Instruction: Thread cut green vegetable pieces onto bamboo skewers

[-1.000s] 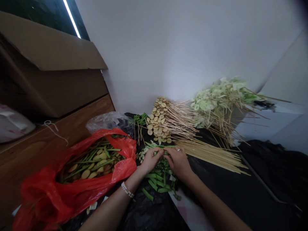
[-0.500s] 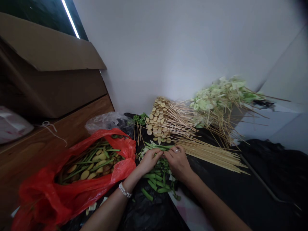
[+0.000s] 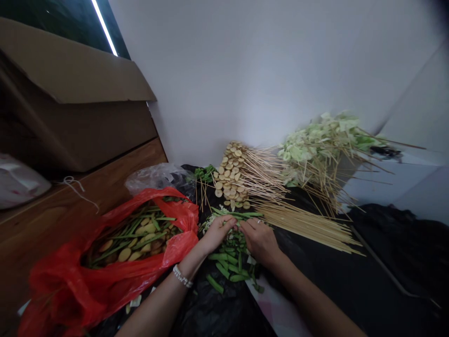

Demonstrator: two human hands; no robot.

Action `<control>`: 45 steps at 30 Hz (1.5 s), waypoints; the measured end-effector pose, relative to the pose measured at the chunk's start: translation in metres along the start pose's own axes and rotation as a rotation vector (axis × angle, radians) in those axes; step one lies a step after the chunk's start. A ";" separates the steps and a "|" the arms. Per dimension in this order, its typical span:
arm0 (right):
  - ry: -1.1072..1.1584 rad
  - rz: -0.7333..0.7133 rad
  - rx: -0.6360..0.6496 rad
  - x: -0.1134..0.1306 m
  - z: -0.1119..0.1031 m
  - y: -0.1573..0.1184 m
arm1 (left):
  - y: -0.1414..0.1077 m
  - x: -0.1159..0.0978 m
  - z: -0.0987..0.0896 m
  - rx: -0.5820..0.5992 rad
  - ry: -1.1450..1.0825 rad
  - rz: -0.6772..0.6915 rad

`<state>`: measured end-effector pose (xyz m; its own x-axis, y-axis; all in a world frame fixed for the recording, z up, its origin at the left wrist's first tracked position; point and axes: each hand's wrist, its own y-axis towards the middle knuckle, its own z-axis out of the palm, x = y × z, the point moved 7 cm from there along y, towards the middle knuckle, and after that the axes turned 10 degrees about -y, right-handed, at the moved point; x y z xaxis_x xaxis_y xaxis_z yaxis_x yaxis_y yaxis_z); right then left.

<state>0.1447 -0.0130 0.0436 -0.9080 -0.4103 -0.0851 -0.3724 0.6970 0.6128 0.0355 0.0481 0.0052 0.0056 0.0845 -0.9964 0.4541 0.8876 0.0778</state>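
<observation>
My left hand [image 3: 220, 231], with a beaded bracelet on its wrist, is closed in a pinch. Its fingertips meet those of my right hand [image 3: 261, 239], which wears a ring and is closed too. Between them they grip a green bean, mostly covered by the fingers. Just beyond the hands lie long whole green beans [image 3: 249, 215]. Below the fingers is a heap of short green bean pieces [image 3: 228, 267], spread over a black plastic bag [image 3: 210, 316].
On the left an open red plastic bag [image 3: 66, 281] holds potato slices and long beans. Skewered potato slices [image 3: 229, 173], bare bamboo skewers [image 3: 308, 224] and skewered cabbage leaves [image 3: 322, 135] lie along the wall. A cardboard box [image 3: 87, 135] stands at the far left.
My right hand has turned slightly, its knuckles lower and fingers more tucked in. Both hands stay together over the bean pieces.
</observation>
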 end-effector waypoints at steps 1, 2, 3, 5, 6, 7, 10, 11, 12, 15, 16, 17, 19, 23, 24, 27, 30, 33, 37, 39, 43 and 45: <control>0.028 0.010 -0.011 0.000 -0.001 0.000 | 0.000 0.004 0.000 -0.005 -0.075 -0.046; 0.060 0.021 -0.024 -0.001 -0.003 0.000 | -0.001 0.007 0.001 -0.010 -0.142 -0.077; 0.097 0.033 -0.039 -0.001 -0.004 0.001 | -0.001 0.009 0.002 -0.014 -0.198 -0.096; 0.182 0.063 -0.077 -0.002 -0.007 0.001 | -0.002 0.010 0.005 -0.018 -0.287 -0.110; 0.228 0.083 -0.094 -0.003 -0.007 0.001 | -0.002 0.010 0.006 -0.019 -0.330 -0.115; 0.274 0.102 -0.107 -0.004 -0.007 0.001 | -0.002 0.010 0.008 -0.019 -0.371 -0.121; 0.381 0.151 -0.128 -0.007 -0.006 0.001 | -0.003 0.009 0.011 -0.020 -0.460 -0.135; 0.407 0.161 -0.131 -0.007 -0.006 0.001 | -0.003 0.008 0.011 -0.020 -0.471 -0.133; 0.431 0.172 -0.135 -0.008 -0.006 0.002 | -0.003 0.006 0.011 -0.018 -0.472 -0.127; 0.522 0.233 -0.146 -0.013 -0.006 0.003 | -0.004 0.000 0.012 0.000 -0.443 -0.106; 0.559 0.259 -0.143 -0.016 -0.005 0.003 | -0.004 -0.002 0.012 0.006 -0.424 -0.100; 0.598 0.292 -0.137 -0.019 -0.005 0.003 | -0.004 -0.004 0.011 0.008 -0.402 -0.094; 0.691 0.382 -0.115 -0.028 -0.001 0.002 | -0.004 -0.005 0.009 -0.002 -0.344 -0.093; 0.947 0.635 -0.089 -0.052 0.011 -0.002 | -0.004 -0.003 0.005 -0.012 -0.233 -0.123; 1.011 0.684 -0.097 -0.057 0.013 -0.003 | -0.004 -0.002 0.005 -0.008 -0.224 -0.132; 1.139 0.762 -0.141 -0.071 0.014 -0.001 | -0.005 0.002 0.004 -0.011 -0.206 -0.174; 1.219 0.814 -0.195 -0.085 0.012 -0.002 | -0.004 0.009 -0.002 -0.038 -0.162 -0.227; 1.319 0.892 -0.292 -0.104 0.010 -0.007 | -0.002 0.012 -0.013 -0.076 -0.017 -0.200; 1.452 0.968 -0.383 -0.122 0.010 -0.013 | -0.001 0.005 -0.021 -0.083 0.328 -0.035; 1.511 0.987 -0.352 -0.121 0.012 -0.013 | -0.002 0.000 -0.019 -0.074 0.385 0.009; 1.580 0.966 -0.218 -0.100 0.019 -0.007 | -0.005 -0.015 -0.007 -0.021 0.250 0.086; 1.584 0.933 -0.164 -0.086 0.022 -0.004 | -0.007 -0.022 0.004 0.066 0.165 0.112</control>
<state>0.2200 0.0322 0.0316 0.2616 -0.1404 0.9549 0.1929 0.9770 0.0908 0.0362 0.0385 0.0265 -0.0839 0.2591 -0.9622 0.5159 0.8374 0.1805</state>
